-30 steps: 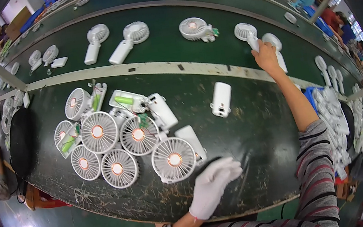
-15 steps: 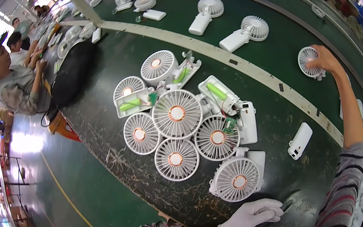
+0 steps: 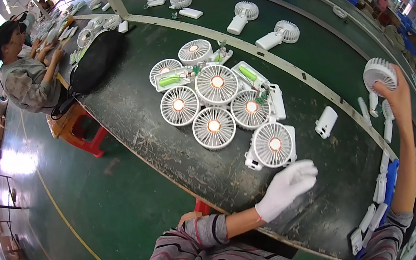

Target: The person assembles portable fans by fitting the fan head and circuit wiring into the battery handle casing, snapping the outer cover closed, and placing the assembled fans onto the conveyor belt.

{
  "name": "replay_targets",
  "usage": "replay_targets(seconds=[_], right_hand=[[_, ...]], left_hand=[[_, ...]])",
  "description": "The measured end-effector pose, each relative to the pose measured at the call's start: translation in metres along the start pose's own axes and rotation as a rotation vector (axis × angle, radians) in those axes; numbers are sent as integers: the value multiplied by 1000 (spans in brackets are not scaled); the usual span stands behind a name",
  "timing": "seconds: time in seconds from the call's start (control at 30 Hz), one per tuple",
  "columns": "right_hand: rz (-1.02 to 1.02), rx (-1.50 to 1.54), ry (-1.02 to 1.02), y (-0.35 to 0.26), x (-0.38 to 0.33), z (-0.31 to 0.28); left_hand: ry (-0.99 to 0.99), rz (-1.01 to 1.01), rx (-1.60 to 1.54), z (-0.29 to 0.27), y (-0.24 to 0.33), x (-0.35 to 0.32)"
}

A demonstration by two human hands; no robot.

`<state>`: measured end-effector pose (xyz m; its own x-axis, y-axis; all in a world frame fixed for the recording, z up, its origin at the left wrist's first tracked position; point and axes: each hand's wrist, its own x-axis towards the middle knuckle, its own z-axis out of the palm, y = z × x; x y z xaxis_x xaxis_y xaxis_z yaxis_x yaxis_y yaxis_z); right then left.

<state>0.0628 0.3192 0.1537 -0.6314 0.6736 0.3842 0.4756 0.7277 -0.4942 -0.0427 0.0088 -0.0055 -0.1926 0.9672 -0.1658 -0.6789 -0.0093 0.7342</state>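
White fan (image 3: 380, 73) in the right hand (image 3: 395, 95) has come up toward the camera and tipped since half a second ago.
Fan is above the green belt (image 3: 335, 67), far right; right hand has it gripped at the head, thumb on the grille side, fingertips behind it out of sight. Gloved left hand (image 3: 288, 189): fingers stretched out together, slightly bent, nothing visible in it; near the closest fan (image 3: 274, 145) of the cluster on the dark table (image 3: 148, 120), can't tell if touching tabletop. White casing (image 3: 326, 122) lies on the table between the two hands, apart from the cluster.
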Motion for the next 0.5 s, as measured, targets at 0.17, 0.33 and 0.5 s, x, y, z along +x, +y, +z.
replay_targets(seconds=[0.17,0.33,0.5], right_hand=[[82,239,158,-50,-67,-50],[166,644,109,-102,-126,-49],[273,834,18,-120,-160,-25]], left_hand=[[-23,229,94,7,-5,6],[-170,323,262,15,4,5],[-322,-64,246,32,-1,-18]])
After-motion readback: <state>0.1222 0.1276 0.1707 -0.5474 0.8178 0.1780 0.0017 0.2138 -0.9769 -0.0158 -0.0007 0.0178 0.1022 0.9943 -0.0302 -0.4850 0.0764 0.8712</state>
